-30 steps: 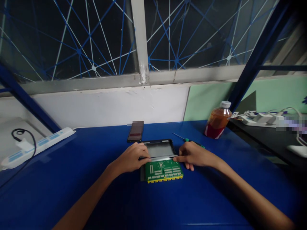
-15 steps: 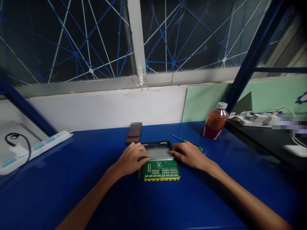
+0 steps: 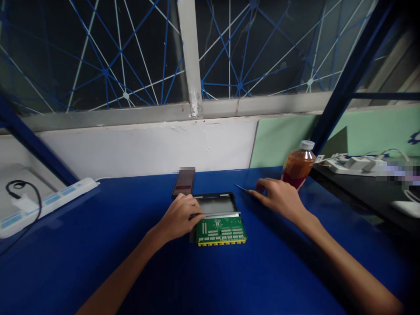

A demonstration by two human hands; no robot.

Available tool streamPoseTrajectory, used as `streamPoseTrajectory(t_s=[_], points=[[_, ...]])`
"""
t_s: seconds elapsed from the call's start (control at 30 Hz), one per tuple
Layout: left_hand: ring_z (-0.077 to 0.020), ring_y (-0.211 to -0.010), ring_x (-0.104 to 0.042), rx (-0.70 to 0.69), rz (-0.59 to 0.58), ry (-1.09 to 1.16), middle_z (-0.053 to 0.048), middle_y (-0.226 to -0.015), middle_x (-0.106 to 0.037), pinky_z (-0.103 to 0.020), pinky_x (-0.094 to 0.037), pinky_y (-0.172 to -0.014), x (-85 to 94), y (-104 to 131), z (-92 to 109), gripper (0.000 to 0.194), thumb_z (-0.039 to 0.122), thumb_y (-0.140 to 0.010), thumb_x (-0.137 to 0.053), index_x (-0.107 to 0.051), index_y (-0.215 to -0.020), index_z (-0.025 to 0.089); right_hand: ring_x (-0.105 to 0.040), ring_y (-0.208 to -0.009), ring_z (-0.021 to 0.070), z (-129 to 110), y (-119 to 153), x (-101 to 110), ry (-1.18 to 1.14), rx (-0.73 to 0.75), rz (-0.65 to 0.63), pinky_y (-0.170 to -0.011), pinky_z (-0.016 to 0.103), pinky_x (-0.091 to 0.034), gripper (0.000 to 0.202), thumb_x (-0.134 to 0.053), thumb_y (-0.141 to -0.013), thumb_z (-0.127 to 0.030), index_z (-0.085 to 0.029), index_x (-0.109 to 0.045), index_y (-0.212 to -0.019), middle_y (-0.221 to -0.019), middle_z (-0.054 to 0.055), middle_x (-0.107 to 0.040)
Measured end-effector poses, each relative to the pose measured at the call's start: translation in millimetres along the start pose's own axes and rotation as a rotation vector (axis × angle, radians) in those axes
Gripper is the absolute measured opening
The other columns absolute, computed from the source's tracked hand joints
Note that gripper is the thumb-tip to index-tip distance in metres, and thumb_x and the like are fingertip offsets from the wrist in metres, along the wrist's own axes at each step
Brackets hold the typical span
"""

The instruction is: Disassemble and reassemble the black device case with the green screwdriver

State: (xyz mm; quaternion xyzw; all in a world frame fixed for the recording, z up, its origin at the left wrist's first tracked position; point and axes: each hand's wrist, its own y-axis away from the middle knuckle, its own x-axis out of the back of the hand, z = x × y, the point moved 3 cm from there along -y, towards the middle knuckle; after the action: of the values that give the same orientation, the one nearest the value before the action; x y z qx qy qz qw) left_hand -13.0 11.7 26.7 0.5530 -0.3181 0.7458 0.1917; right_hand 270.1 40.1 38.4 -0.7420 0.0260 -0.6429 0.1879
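A green circuit board with a yellow strip along its near edge lies on the blue table. Behind it and joining it is a black casing with a grey inside and a silver bar across its near side. My left hand grips the casing's left edge near the end of the bar, fingers closed and partly hiding that corner. Off to the right, my right hand has its fingers curled round a screwdriver; its thin shaft points left and the green handle is hidden under the hand.
A phone-like dark slab lies behind my left hand. An orange-drink bottle stands just beyond my right hand. At the left is a white power strip with a black cable; a black surface with plugs is at the right.
My right hand has let go of the casing's right side and moved right onto the screwdriver, covering its green handle. My left hand stays at the casing.
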Motion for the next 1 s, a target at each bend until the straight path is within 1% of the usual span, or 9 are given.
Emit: streamPoseTrajectory(t_s=[0.1, 0.2, 0.3, 0.37, 0.47, 0.53, 0.73, 0.87, 1.0], points=[[-0.0189, -0.079, -0.057, 0.002, 0.003, 0.001, -0.001, -0.080, -0.067, -0.034, -0.033, -0.072, -0.3, -1, 0, 0.018, 0.028, -0.089, -0.056, -0.069, -0.080, 0.021, -0.065, -0.076, 0.0258, 18, -2, -8, 0.109, -0.072, -0.159, -0.050, 0.026, -0.033, 0.038, -0.053, -0.081, -0.057, -0.021, -0.064, -0.087, -0.085, 0.008, -0.068], [-0.0192, -0.080, -0.056, 0.000, 0.019, -0.008, -0.001, -0.080, -0.067, -0.034, -0.033, -0.072, -1.0, 0, -2, 0.017, 0.027, -0.089, -0.056, -0.070, -0.080, 0.021, -0.066, -0.078, 0.0272, 25, -1, -17, 0.116, -0.097, -0.294, -0.052, 0.028, -0.038, 0.031, -0.058, -0.079, -0.050, -0.021, -0.067, -0.087, -0.086, 0.009, -0.069], [-0.0190, -0.080, -0.055, -0.013, 0.021, -0.009, -0.001, -0.081, -0.067, -0.033, -0.033, -0.072, -1.8, 1, -4, 0.017, 0.027, -0.089, -0.055, -0.069, -0.081, 0.022, -0.067, -0.080, 0.0276, 24, -1, -18, 0.110, -0.089, -0.294, -0.056, 0.030, -0.042, 0.023, -0.059, -0.081, -0.039, -0.021, -0.068, -0.091, -0.090, 0.009, -0.069], [-0.0186, -0.081, -0.055, -0.024, 0.016, -0.003, -0.001, -0.081, -0.067, -0.033, -0.033, -0.072, -1.8, 1, -4, 0.017, 0.028, -0.090, -0.055, -0.069, -0.082, 0.022, -0.067, -0.080, 0.0280, 21, -1, -18, 0.108, -0.086, -0.279, -0.057, 0.031, -0.043, 0.025, -0.053, -0.085, -0.038, -0.021, -0.066, -0.098, -0.091, 0.011, -0.069], [-0.0185, -0.081, -0.055, -0.025, 0.010, 0.001, 0.000, -0.083, -0.067, -0.033, -0.033, -0.073, -0.7, 1, -4, 0.017, 0.027, -0.090, -0.054, -0.069, -0.083, 0.022, -0.068, -0.076, 0.0291, 19, -2, -13, 0.072, -0.095, -0.196, -0.055, 0.032, -0.043, 0.032, -0.044, -0.091, -0.042, -0.018, -0.060, -0.104, -0.086, 0.012, -0.070], [-0.0186, -0.081, -0.056, -0.024, 0.004, -0.002, -0.001, -0.083, -0.067, -0.033, -0.033, -0.072, 0.2, 1, -3, 0.017, 0.026, -0.090, -0.054, -0.069, -0.083, 0.022, -0.068, -0.075, 0.0284, 16, -3, -8, -0.013, -0.072, -0.094, -0.055, 0.032, -0.044, 0.032, -0.044, -0.091, -0.043, -0.019, -0.059, -0.104, -0.083, 0.010, -0.070], [-0.0192, -0.081, -0.056, -0.025, 0.005, -0.015, -0.002, -0.084, -0.066, -0.034, -0.035, -0.073, 1.2, 2, -1, 0.017, 0.024, -0.087, -0.053, -0.070, -0.084, 0.021, -0.066, -0.080, 0.0215, -8, 2, 17, -0.527, 0.071, 0.289, -0.067, 0.032, -0.050, 0.028, -0.057, -0.085, -0.041, -0.020, -0.059, -0.104, -0.093, 0.006, -0.069], [-0.0188, -0.080, -0.056, -0.021, 0.002, -0.010, -0.002, -0.083, -0.066, -0.033, -0.035, -0.073, 1.2, 2, -1, 0.018, 0.024, -0.086, -0.053, -0.070, -0.083, 0.022, -0.060, -0.059, 0.0151, -26, 7, 28, -0.858, 0.020, 0.358, -0.054, 0.030, -0.051, 0.030, -0.070, -0.075, -0.040, -0.020, -0.059, -0.096, -0.083, 0.003, -0.065], [-0.0192, -0.079, -0.056, -0.019, -0.010, -0.013, -0.003, -0.082, -0.067, -0.033, -0.036, -0.072, 2.5, 1, 0, 0.019, 0.024, -0.085, -0.052, -0.071, -0.083, 0.022, -0.051, -0.043, 0.0101, -38, 4, 34, -1.182, 0.002, 0.342, -0.042, 0.027, -0.046, 0.030, -0.075, -0.070, -0.036, -0.018, -0.058, -0.089, -0.063, -0.003, -0.056]])
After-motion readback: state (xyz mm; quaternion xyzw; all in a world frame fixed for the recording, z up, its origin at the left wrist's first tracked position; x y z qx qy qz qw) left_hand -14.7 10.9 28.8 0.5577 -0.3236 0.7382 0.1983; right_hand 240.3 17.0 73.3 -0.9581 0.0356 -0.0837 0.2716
